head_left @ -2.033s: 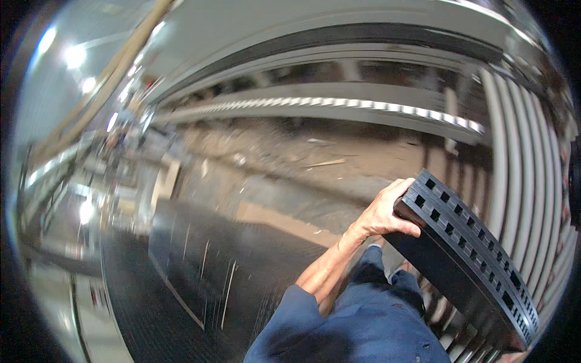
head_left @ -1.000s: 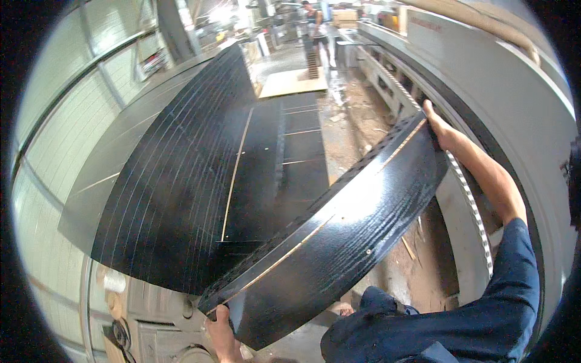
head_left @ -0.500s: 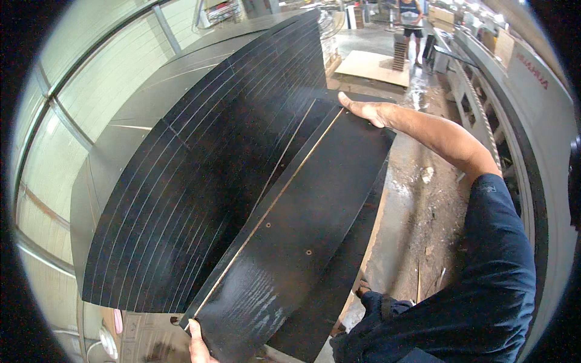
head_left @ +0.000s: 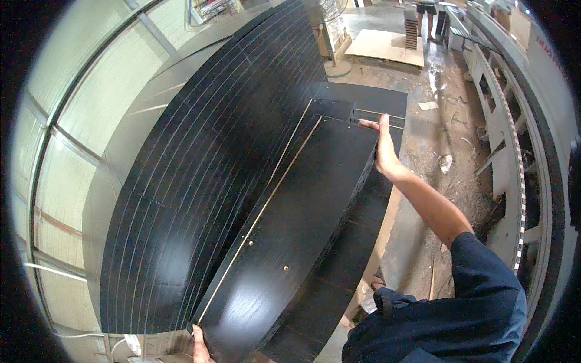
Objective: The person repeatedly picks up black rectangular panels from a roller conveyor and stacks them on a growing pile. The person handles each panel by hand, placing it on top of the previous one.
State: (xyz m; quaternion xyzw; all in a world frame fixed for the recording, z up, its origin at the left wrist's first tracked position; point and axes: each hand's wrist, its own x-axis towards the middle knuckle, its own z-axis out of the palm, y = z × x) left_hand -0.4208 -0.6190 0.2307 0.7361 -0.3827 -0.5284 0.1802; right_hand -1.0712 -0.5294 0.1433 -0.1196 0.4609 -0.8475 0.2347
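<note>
Black panel (head_left: 296, 199) is lying over other black boards (head_left: 354, 254). Right hand (head_left: 384, 148), open, is touching its far corner; left hand (head_left: 201, 348) is touching its near end, grip unclear.

The black board (head_left: 302, 206) looks like coated wood, smooth and semi-glossy, with fine grain showing in its bright sheen and a raw-wood tone along its pale groove (head_left: 282, 181). The large black panels (head_left: 181, 199) share that satin finish. The sleeve (head_left: 487, 266) is matt dark cloth; the floor (head_left: 417, 242) looks rough and dusty; the sheet (head_left: 381, 48) appears plain matt wood.
</note>
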